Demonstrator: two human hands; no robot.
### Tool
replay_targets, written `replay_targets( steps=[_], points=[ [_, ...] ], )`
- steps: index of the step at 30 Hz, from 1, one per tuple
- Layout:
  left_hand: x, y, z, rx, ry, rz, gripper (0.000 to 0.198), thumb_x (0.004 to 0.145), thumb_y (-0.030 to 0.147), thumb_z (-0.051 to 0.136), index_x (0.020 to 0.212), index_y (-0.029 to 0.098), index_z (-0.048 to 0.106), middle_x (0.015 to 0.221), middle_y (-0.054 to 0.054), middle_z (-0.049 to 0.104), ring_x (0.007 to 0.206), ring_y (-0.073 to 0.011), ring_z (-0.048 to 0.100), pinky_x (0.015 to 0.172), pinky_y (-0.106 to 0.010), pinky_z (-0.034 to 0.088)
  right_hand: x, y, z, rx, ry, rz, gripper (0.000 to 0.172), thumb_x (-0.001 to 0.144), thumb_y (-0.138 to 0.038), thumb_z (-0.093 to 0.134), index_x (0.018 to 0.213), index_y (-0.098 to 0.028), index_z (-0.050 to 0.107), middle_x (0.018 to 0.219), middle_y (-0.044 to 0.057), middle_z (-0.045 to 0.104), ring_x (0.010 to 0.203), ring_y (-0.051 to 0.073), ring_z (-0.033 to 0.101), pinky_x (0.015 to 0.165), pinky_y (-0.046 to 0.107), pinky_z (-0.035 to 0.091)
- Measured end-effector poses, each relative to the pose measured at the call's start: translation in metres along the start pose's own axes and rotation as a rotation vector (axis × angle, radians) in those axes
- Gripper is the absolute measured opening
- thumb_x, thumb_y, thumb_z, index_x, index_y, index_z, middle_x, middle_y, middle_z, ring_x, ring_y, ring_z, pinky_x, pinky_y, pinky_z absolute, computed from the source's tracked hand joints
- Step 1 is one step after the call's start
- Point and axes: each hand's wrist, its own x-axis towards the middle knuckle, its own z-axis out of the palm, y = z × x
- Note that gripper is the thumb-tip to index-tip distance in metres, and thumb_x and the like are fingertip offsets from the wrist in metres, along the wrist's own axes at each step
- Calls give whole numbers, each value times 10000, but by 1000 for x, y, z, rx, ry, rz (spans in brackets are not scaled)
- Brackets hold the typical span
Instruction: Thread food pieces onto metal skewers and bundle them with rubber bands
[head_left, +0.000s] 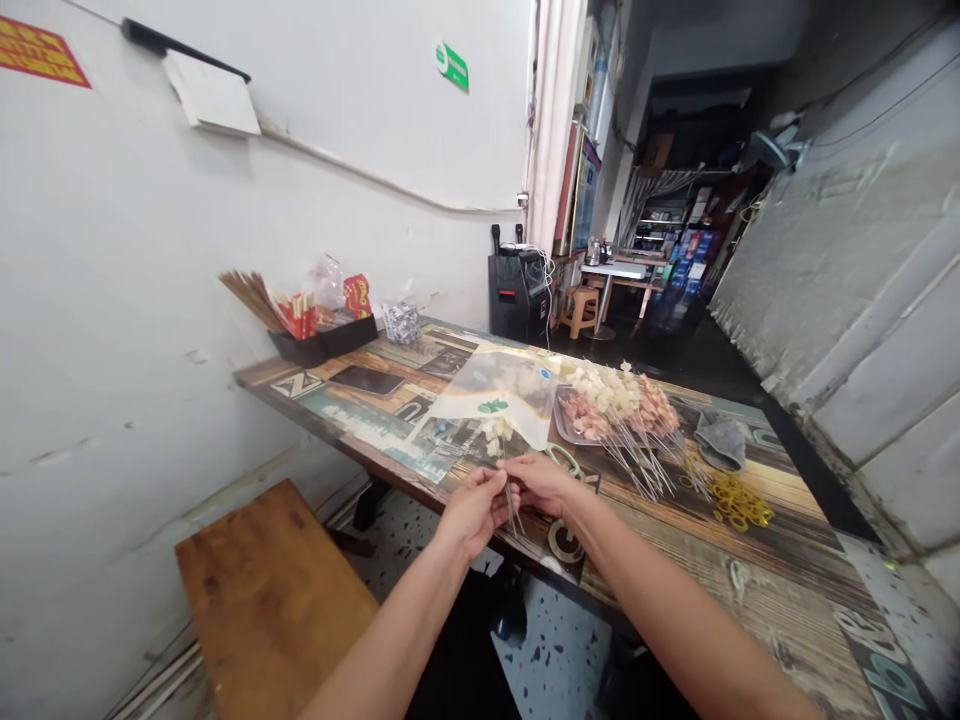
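My left hand (474, 510) and my right hand (541, 482) meet at the near edge of the table (750, 570), both closed around a small bundle of thin metal skewers (513, 512) whose food ends sit inside a clear plastic bag (499, 398). The bag, with a green logo, lies flat on the table just beyond my fingers. To its right a metal tray (564, 428) holds a heap of skewers with meat and white pieces (619, 402), their sticks fanning toward me.
Yellow rubber bands (739, 502) and a grey cloth (720, 440) lie right of the tray. A phone (367, 380) and a black box of chopsticks and packets (322, 335) stand at the table's far left. A wooden bench (274, 590) is below left, against the white wall.
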Motion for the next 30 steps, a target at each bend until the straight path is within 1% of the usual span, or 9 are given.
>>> replay_targets(
  steps=[4,6,8,13,18,22,24,26,30],
  points=[
    [-13,-5,4,318,23,227,172,780,251,561,656,154,491,534,14,577,421,-100,547,431,-208,458,-5,-8,2,10,-14,-19,245,723,-204,591,512,-136,486,364,-53,444,334,52,380,369,183,292],
    [-22,-9,4,518,29,395,226,773,317,552,626,153,506,496,28,548,377,-84,498,394,-189,405,-12,-10,3,4,-57,-4,236,705,-234,595,512,-131,508,389,-27,479,342,79,412,372,214,302],
    [-33,-14,1,654,16,470,275,780,363,524,603,153,508,470,34,529,349,-67,453,376,-175,354,-23,-11,4,35,-108,20,214,674,-260,618,534,-122,533,444,-4,523,384,103,458,405,237,337],
    [-58,-24,-11,704,-157,229,309,756,429,506,640,143,531,520,13,559,343,-63,426,347,-175,304,-67,-4,-3,159,-207,53,177,602,-237,708,590,-99,598,635,16,583,603,107,524,584,244,396],
    [-70,-34,-9,687,-276,118,438,738,519,519,788,95,617,535,17,524,355,-54,394,354,-175,270,-111,6,-9,128,-273,-96,187,678,-270,692,622,-101,634,816,36,570,679,94,506,658,241,375],
    [-72,-36,11,622,-277,296,459,777,488,523,1028,122,641,580,12,554,465,-85,462,437,-187,342,-134,6,-14,-67,-88,-432,258,767,-340,619,637,-117,632,966,64,548,748,109,518,692,252,399],
    [-68,-36,26,628,-264,463,423,787,445,538,1090,165,631,742,-23,638,653,-131,556,593,-217,434,-139,2,-19,-126,16,-529,291,812,-395,552,713,-130,622,870,58,571,670,114,538,646,270,426],
    [-61,-37,41,684,-242,597,409,785,403,559,1128,189,614,860,-35,653,775,-153,569,724,-250,450,-140,-3,-29,-145,158,-600,313,830,-441,506,777,-143,588,722,28,575,555,108,522,551,260,420],
    [-42,-46,70,758,-279,647,467,776,375,575,1192,163,564,829,-43,634,705,-139,563,668,-250,461,-140,-3,-55,-73,455,-707,307,824,-473,492,786,-170,524,532,-64,442,392,48,308,391,191,246]
  ],
)
